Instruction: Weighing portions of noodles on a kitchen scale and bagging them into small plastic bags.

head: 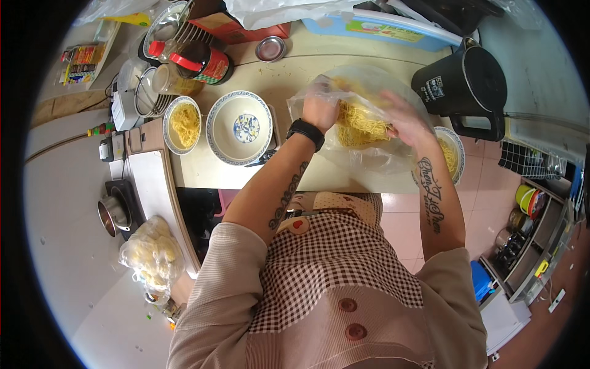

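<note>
A clear plastic bag (378,159) of yellow noodles (362,122) lies on the pale table in front of me. My left hand (320,108) grips the bag's upper left side, its fingers partly hidden by the film. At the bag's right side is my right hand (405,120), blurred, its thumb and finger touching the noodles; whether it grips them is unclear. Left of the bag, an empty patterned bowl (239,127) stands on a kitchen scale (267,157). A smaller bowl (167,124) of noodles sits farther left, and another noodle bowl (456,152) is partly behind my right forearm.
A black electric kettle (461,83) stands at the right, beyond the bag. Sauce bottles (207,62) and a jar (173,80) crowd the back left. A small metal dish (271,49) and a blue plastic container (392,32) are at the back.
</note>
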### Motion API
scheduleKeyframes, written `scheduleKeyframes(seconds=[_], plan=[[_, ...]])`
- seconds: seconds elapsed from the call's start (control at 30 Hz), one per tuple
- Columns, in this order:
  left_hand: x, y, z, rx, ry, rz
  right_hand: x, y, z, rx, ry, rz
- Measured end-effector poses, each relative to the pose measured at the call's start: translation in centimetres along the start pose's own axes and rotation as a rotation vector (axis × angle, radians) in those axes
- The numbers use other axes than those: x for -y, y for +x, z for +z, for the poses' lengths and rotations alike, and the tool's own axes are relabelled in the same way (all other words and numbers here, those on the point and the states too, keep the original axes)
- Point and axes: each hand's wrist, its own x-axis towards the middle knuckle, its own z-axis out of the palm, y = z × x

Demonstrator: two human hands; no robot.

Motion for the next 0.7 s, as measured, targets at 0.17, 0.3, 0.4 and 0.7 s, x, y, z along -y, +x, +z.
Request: scheduleKeyframes(seconds=[0.17, 0.3, 0.4, 0.7], plan=[[0.1, 0.2, 0.7, -0.254, -0.505, -0.219, -2.2, -0.9, -0.1, -0.093, -0.457, -0.238], [0.7, 0.4, -0.5, -0.024, -0.294, -0.237, -0.7, -0.8, 1.2, -0.236, -1.042, -0.147], [-3.6, 0.2, 0.0, 0.111, -0.641, -0.381, -2.1, -1.6, 2.8, -0.294, -0.851, -0.769], [-4.0, 2.0, -4.9, 0.570, 0.686, 0.093, 0.2, -3.3, 2.2, -0.246, -0.966, -0.185]])
